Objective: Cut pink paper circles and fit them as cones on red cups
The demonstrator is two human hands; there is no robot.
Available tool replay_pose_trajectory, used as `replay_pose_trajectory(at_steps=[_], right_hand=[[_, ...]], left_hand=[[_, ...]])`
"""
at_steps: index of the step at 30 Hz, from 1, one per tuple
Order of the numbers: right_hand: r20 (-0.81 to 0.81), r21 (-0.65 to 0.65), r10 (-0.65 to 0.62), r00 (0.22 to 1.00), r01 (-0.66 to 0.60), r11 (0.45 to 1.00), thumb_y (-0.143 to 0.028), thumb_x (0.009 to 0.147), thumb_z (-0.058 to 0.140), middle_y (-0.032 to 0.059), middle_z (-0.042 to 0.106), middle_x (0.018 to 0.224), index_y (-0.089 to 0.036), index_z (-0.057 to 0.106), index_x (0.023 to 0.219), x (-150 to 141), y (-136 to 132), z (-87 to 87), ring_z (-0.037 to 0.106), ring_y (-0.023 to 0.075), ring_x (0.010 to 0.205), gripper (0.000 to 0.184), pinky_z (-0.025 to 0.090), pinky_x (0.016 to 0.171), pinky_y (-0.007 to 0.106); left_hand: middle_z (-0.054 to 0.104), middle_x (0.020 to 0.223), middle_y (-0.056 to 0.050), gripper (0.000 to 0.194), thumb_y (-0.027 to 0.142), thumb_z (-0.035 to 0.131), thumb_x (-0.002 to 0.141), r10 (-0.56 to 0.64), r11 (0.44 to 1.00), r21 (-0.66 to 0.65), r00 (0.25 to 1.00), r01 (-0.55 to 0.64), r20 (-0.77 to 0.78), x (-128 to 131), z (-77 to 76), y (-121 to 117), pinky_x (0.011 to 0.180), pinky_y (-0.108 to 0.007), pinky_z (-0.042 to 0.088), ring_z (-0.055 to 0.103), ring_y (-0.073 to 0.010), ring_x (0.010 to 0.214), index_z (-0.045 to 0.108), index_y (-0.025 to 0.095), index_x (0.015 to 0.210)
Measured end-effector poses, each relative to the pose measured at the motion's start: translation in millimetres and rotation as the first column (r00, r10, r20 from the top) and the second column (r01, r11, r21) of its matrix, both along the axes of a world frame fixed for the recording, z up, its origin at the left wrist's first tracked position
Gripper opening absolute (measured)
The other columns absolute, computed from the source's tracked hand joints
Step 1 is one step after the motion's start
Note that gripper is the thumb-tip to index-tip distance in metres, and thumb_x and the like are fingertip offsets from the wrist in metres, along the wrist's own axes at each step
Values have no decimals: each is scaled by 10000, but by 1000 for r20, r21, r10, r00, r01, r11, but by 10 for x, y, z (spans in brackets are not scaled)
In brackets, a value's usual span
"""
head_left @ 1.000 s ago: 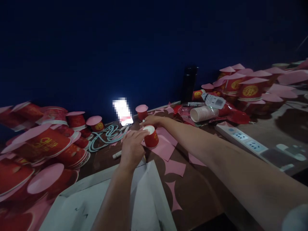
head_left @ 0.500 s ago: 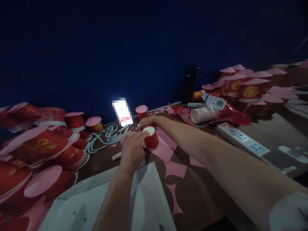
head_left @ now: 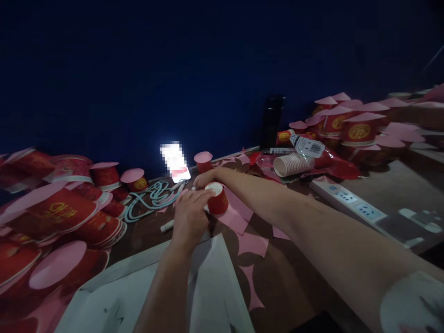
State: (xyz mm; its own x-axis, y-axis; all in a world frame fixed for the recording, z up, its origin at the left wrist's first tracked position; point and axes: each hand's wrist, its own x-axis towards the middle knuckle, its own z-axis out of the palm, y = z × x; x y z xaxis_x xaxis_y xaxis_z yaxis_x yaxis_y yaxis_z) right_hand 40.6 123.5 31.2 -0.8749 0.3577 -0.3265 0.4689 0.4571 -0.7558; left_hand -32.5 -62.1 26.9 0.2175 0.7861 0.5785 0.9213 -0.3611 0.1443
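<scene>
Red paper cup (head_left: pixel 220 205), smooth-walled with gold print, stands on the pink paper sheet (head_left: pixel 239 223), its pale round end upward. My left grip (head_left: pixel 190 215) pinches it by its left edge, fingers over the top, thumb mostly hidden. My right grip (head_left: pixel 206 178) curls just behind it; I cannot tell whether those fingers pinch anything. Nearer me than the sheet, two pink offcuts (head_left: pixel 254 244) with scooped edges lie on the brown surface (head_left: pixel 287 273). Left of the sheet I have one lit phone (head_left: pixel 181 175), one looped pale-blue cord (head_left: pixel 152 202) and a heap of red cups (head_left: pixel 71 206) with flat pink paper discs, too overlapped to count. One disc-topped cup (head_left: pixel 203 164) stands behind the sheet. To the sheet's right, a glossy red plastic bag (head_left: pixel 342 170) lies by one nested cup stack (head_left: pixel 293 165) on its side, and a white power strip (head_left: pixel 347 196) shows two socket panels.
</scene>
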Motion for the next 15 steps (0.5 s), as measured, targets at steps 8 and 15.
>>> replay_pose_trajectory(at_steps=[8,15], right_hand=[[-217,96,-271,938,297,950,-398,835,614,43,652,786,-125,616,807,375,-233,331,574,112,657,275,436,566,204],[-701,173,-485,522,785,595,-484,960,349,50,619,844,-163,503,1024,1162,-988,495,582,136,763,361,451,658,231]], left_hand=[[687,1126,-32,525,15,465,663,-18,999,-29,1000,18,3,-15,10,6,930,-430,395,584,-238,1033,665,237,1094],[682,1113,-54,540,19,502,626,-39,998,-54,999,40,8,-29,29,5,926,-444,419,578,-266,1033,662,213,1104]])
